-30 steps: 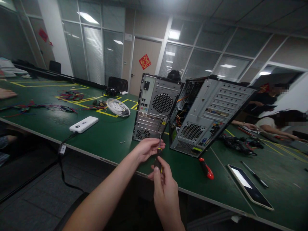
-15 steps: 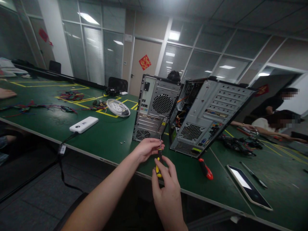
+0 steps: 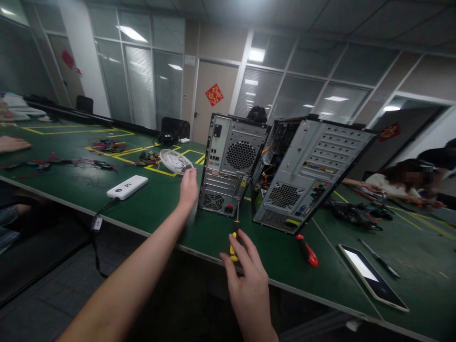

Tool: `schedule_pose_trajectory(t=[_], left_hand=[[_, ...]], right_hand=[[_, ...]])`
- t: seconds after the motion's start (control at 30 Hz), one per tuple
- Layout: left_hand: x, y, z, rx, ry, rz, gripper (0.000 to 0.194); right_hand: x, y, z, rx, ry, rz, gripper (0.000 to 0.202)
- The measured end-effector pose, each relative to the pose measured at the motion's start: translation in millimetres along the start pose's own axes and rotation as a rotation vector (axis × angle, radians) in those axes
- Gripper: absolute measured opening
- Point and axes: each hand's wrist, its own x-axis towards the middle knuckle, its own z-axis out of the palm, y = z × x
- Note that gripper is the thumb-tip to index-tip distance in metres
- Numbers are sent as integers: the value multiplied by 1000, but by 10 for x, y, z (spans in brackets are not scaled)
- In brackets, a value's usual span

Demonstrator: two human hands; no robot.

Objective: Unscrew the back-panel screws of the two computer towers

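My right hand point(image 3: 249, 280) has its thumb and fingers around the black and yellow handle of a screwdriver point(image 3: 234, 242). The screwdriver's shaft points up, and its tip meets the lower right edge of the rear panel of a computer tower point(image 3: 228, 175). Along the left side of that tower is my left hand point(image 3: 188, 187), close to a white basket point(image 3: 173, 161). Its fingers are mostly turned away and slightly blurred, so their grip, and whether they touch the case, does not show.
A second computer tower point(image 3: 295, 180) leans at the right, with a red and black screwdriver point(image 3: 307, 250) before it. A tablet point(image 3: 372, 278), a pen point(image 3: 379, 259), a white power bank point(image 3: 127, 187) and wires point(image 3: 107, 145) lie on the green table point(image 3: 160, 209). People sit far right.
My left hand has left the screwdriver's shaft and moved left and up to the tower's left side. My right hand stays at the screwdriver handle, its fingers slightly shifted.
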Motion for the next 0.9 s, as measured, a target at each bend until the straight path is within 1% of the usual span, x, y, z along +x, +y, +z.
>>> schedule_pose_trajectory(t=[0.03, 0.1, 0.13, 0.23, 0.37, 0.47, 0.6, 0.77, 0.9], left_hand=[[9, -52, 39, -2, -38, -7, 49], [-45, -117, 110, 6, -94, -29, 57], [-93, -132, 134, 13, -136, -30, 60], [-226, -140, 152, 33, -186, -28, 64], [-279, -178, 107, 65, -215, -56, 61], [-275, -239, 89, 55, -242, -68, 60], [-276, -282, 93, 42, -269, -67, 62], [-281, -279, 90, 31, -271, -68, 63], [-279, -288, 84, 25, -263, -70, 60]], right_hand=[[4, -3, 0, 4, 7, 1, 35], [14, -11, -3, 18, 18, 5, 34], [19, -15, -5, 25, 23, 6, 34], [36, -32, -14, 22, 39, 17, 33], [50, -58, -30, 5, 49, 18, 34], [43, -67, -40, 7, 21, 19, 38], [22, -50, -32, 7, 1, 30, 37], [39, -21, -11, 10, 7, 33, 36], [95, -29, 1, 41, 38, 33, 33]])
